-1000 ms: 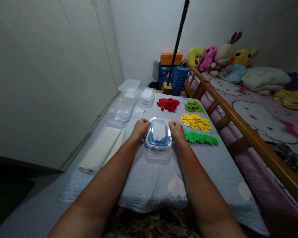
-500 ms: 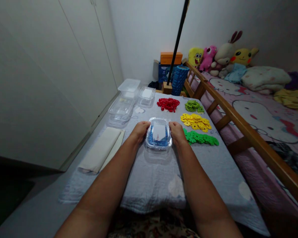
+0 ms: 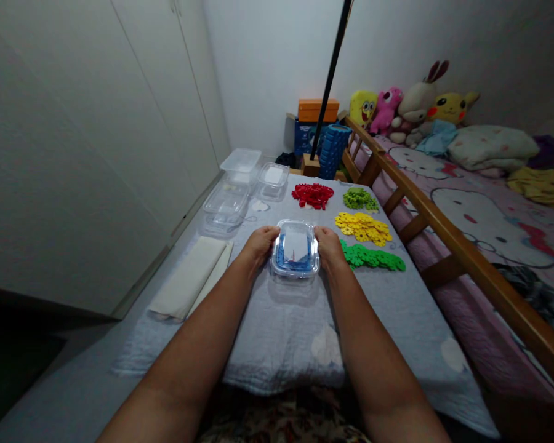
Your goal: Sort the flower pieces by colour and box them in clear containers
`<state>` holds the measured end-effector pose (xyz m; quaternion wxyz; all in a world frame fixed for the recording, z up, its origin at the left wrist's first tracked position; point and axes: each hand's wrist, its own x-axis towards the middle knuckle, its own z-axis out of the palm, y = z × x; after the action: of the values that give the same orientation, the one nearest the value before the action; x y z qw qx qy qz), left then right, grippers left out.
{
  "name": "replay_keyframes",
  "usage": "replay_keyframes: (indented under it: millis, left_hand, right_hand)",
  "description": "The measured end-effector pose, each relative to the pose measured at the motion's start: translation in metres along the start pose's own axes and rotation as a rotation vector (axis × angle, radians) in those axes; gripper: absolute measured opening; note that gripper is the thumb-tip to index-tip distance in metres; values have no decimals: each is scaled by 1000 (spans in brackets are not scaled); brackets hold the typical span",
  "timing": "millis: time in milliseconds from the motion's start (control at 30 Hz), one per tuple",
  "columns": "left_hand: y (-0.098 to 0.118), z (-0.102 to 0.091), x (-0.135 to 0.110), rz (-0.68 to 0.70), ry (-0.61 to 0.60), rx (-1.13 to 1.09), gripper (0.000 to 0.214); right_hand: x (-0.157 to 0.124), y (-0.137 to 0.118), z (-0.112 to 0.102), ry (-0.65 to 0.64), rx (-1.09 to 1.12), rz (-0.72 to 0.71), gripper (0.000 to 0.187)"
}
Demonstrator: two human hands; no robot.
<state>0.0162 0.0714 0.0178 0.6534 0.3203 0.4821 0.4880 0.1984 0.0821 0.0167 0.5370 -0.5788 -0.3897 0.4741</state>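
Note:
A clear lidded plastic container [image 3: 295, 271] with a blue-and-white label is in front of me at the middle of the cloth-covered table [image 3: 281, 344]. My left hand [image 3: 262, 241] is closed on its left side and my right hand [image 3: 329, 243] on its right side; the fingers are partly hidden. Just right of my right hand lies a row of green disc-shaped pieces [image 3: 373, 257]. Behind that are yellow flower-shaped pieces [image 3: 364, 227], light green pieces [image 3: 360, 199] and a pile of red pieces [image 3: 313, 195].
More clear plastic containers [image 3: 226, 200] stand at the back left, one with a white label [image 3: 273, 175]. A folded cream cloth [image 3: 189, 277] lies at the left. A wooden bed rail [image 3: 425, 215] runs along the right side, and a black pole [image 3: 331, 80] rises behind the table.
The view has shifted very slightly. Both hands stay on the sides of the container, and the piles of pieces have not moved.

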Motion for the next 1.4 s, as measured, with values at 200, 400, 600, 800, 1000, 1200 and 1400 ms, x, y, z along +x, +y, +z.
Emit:
replay_keyframes:
  millis: [200, 400, 600, 800, 1000, 1200, 1400]
  left_hand:
    - [1, -1, 0, -20, -17, -37, 28]
    - [10, -2, -8, -92, 34, -58, 28]
    - [11, -7, -31, -111, 33, 22, 25]
    - [10, -14, -51, -116, -14, 99, 31]
    - [3, -12, -52, -101, 0, 82, 29]
    - [-3, -11, -51, -59, 11, 16, 31]
    - [0, -13, -54, -32, 55, -41, 24]
  right_hand:
    - [0, -2, 1, 24, -33, -12, 18]
    - [-1, -9, -7, 81, -246, -129, 23]
    - [0, -24, -69, 193, -590, -517, 33]
    - [11, -15, -170, 421, -980, -443, 33]
    - [15, 12, -210, 445, -1115, -245, 46]
    - [9, 20, -195, 402, -1126, -152, 52]
    - [2, 22, -180, 352, -1157, -170, 48]
